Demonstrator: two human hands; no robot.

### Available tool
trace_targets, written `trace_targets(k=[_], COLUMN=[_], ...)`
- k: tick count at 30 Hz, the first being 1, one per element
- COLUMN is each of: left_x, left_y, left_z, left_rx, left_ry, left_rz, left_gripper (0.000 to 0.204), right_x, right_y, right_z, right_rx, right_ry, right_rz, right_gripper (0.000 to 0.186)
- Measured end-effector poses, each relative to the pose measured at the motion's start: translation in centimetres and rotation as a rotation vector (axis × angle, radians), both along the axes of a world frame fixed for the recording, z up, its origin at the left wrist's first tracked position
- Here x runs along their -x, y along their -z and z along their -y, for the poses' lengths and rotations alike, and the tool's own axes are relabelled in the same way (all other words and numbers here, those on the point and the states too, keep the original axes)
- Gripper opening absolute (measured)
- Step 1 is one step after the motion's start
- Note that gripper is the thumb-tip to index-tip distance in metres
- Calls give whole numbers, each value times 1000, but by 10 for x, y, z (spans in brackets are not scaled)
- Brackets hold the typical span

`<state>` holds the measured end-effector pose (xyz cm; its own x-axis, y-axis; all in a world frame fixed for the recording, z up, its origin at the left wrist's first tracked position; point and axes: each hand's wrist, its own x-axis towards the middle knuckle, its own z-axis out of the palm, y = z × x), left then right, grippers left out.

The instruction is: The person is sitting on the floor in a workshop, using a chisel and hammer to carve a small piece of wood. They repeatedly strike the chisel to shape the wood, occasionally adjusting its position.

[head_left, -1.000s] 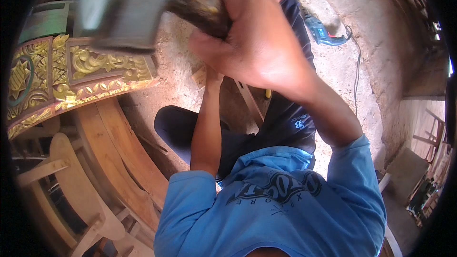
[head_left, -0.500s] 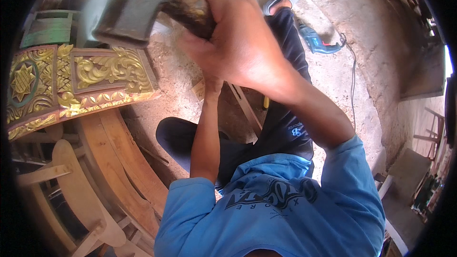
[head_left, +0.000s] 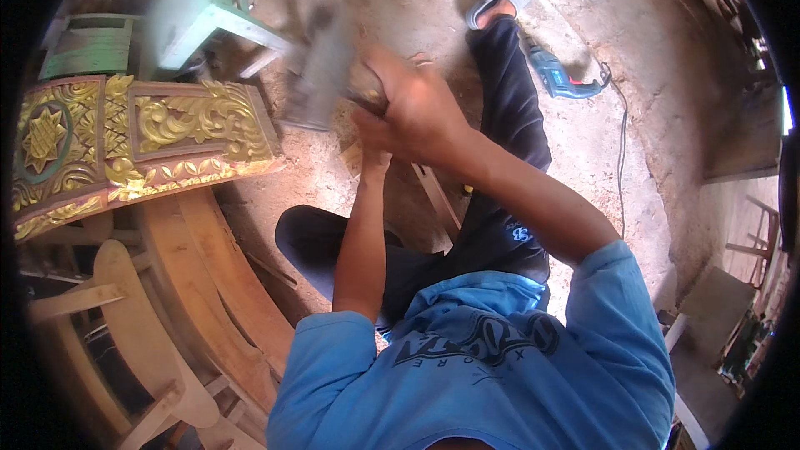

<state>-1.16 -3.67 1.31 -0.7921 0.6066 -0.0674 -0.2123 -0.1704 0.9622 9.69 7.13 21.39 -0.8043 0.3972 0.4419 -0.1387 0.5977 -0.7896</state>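
My right hand (head_left: 414,107) is closed around the wooden handle of a mallet (head_left: 321,68), whose grey block head is motion-blurred above the dusty floor. My left forearm reaches forward under it. My left hand (head_left: 367,143) sits just below the right hand and is mostly hidden by it, so I cannot tell what it grips. A thin strip of wood (head_left: 435,193) lies beneath both hands, across my dark trouser leg (head_left: 508,117). My blue shirt fills the lower part of the view.
A carved, gold-painted wooden panel (head_left: 150,137) lies at left, with curved bare-wood frame pieces (head_left: 217,283) below it. A pale green stool (head_left: 208,17) stands at upper left. A blue power drill (head_left: 560,79) with its cord lies on the floor at right.
The mallet and my right hand have swung away from the camera, down toward the floor. The mallet head now looks smaller and sits lower and further right.
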Motion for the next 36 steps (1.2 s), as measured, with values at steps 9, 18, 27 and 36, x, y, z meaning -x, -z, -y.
trace_targets(k=[9, 18, 27, 36], left_x=[-70, 66, 16, 13], left_y=[-17, -26, -13, -21], left_z=[25, -29, -5, -5], left_rx=[44, 9, -81, -45], left_ry=[70, -95, -162, -164], left_rz=[-637, 145, 6, -19], left_gripper=[22, 19, 15, 17], right_x=[-60, -128, -137, -130], right_y=[31, 7, 19, 17], right_z=[-21, -13, 0, 4], right_rx=[114, 419, 483, 393], right_ry=[144, 299, 264, 204], right_rz=[489, 531, 581, 557], right_gripper=[37, 29, 29, 30])
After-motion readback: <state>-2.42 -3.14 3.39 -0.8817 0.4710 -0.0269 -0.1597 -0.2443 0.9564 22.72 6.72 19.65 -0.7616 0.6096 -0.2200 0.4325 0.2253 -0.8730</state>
